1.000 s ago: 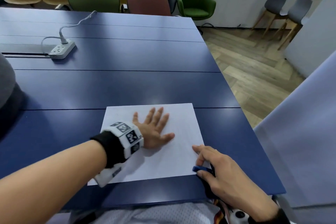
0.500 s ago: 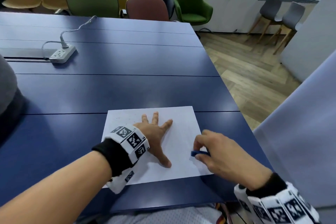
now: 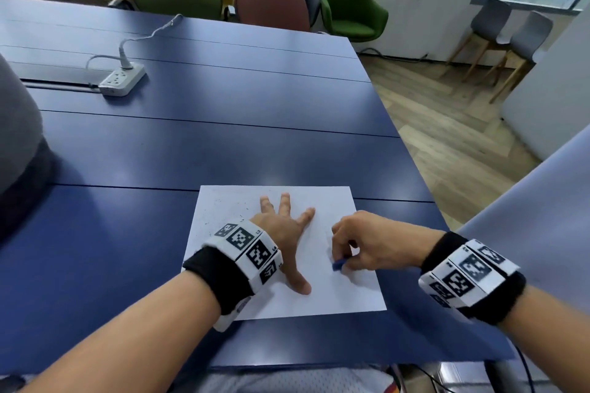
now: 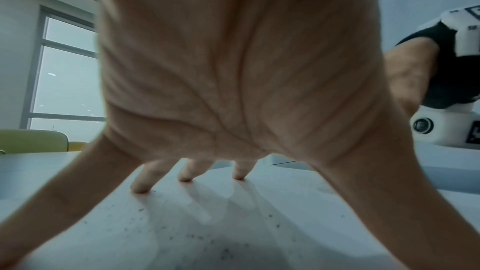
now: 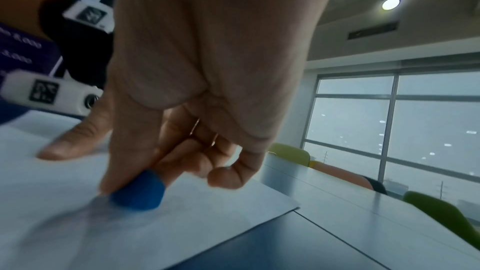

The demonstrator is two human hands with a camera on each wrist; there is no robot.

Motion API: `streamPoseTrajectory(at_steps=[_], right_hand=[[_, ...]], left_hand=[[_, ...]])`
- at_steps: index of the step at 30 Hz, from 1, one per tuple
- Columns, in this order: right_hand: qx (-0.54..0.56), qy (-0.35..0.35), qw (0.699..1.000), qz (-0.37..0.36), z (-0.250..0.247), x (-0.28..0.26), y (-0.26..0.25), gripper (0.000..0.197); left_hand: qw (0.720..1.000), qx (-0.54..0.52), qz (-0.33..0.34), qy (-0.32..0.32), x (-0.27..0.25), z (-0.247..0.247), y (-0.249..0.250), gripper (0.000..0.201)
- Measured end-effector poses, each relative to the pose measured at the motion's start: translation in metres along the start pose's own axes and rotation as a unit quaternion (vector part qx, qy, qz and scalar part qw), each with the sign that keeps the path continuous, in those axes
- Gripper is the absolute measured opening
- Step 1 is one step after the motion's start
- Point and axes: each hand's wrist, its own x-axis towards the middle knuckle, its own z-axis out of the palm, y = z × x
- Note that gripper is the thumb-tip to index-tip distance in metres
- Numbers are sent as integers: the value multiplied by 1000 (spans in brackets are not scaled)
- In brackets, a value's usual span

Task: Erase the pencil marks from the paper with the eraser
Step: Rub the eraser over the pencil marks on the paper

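Since a moment ago my right hand (image 3: 367, 242) has slid inward—fingers pinching the small, soft eraser (image 3: 338, 264) on the paper's (image 3: 319, 297) 4 o'clock side; left hand (image 3: 284, 230) splayed flat pins the flimsy sheet.

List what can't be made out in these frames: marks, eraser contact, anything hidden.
- Pencil marks on the paper: too faint in the head view; only dark specks show.
- Eraser contact with the sheet: motion-blurred in the right wrist view.
- Eraser shape: mostly covered by the right hand in the head view.
- Paper under the left hand: covered by palm.
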Motion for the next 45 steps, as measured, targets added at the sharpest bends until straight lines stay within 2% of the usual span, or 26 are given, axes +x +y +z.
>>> streamPoseTrajectory(at_steps=[2, 3, 8, 10, 11, 14, 15, 19, 21, 25, 26, 30, 31, 33, 36, 37, 40, 42, 43, 45], right_hand=[[11, -45, 999, 3, -3, 2, -1, 8], [12, -40, 999, 8, -6, 8, -1, 8], [23, 85, 996, 33, -25, 41, 8, 8], [26, 92, 995, 31, -23, 39, 9, 8], [30, 72, 997, 26, -20, 34, 9, 8], [35, -46, 998, 7, -12, 21, 1, 7], [35, -56, 998, 6, -13, 22, 0, 7], [45, 68, 996, 27, -26, 44, 15, 7], [55, 87, 994, 33, -24, 44, 18, 7], [65, -45, 997, 19, -14, 27, 9, 8], [65, -52, 996, 21, -15, 27, 8, 8], [63, 81, 994, 30, -21, 42, 18, 6], [67, 96, 993, 32, -20, 41, 18, 7], [66, 55, 996, 23, -14, 35, 13, 8], [73, -73, 995, 11, -13, 28, 2, 9], [70, -71, 995, 14, -16, 31, 1, 8], [74, 47, 996, 27, -23, 47, 10, 8], [89, 84, 992, 28, -21, 48, 12, 9], [98, 66, 993, 27, -19, 44, 11, 9], [108, -24, 994, 21, -15, 35, 4, 9]], left_hand=[[1000, 2, 0, 6, -1, 1, 0, 141], [1000, 5, -1, 9, -1, 2, 0, 141], [1000, 14, -3, 24, -1, 5, -1, 140], [999, 18, -3, 29, -1, 5, -1, 141], [999, 21, -3, 30, -1, 5, 0, 141], [999, 24, -4, 29, -2, 4, 1, 142], [999, 23, -4, 25, -3, 3, 1, 142], [1000, 11, -3, 26, -3, 3, 1, 141], [1000, 12, -3, 28, -4, 3, 1, 140], [1000, 16, -7, 22, -3, 3, 2, 142], [1000, 16, -7, 20, -3, 3, 2, 142], [1000, 4, -5, 24, -5, 2, 2, 140], [1000, 4, -5, 25, -6, 2, 2, 140], [1000, 5, -7, 26, -6, 2, 2, 140], [1000, 8, -8, 26, -5, 3, 2, 141], [1000, 8, -7, 27, -5, 3, 1, 141], [1000, 2, -2, 29, -5, 3, 1, 140], [1000, 0, -2, 29, -5, 3, 1, 140], [1000, 1, -3, 30, -4, 3, 0, 140], [1000, 5, -4, 29, -4, 4, 0, 141]])
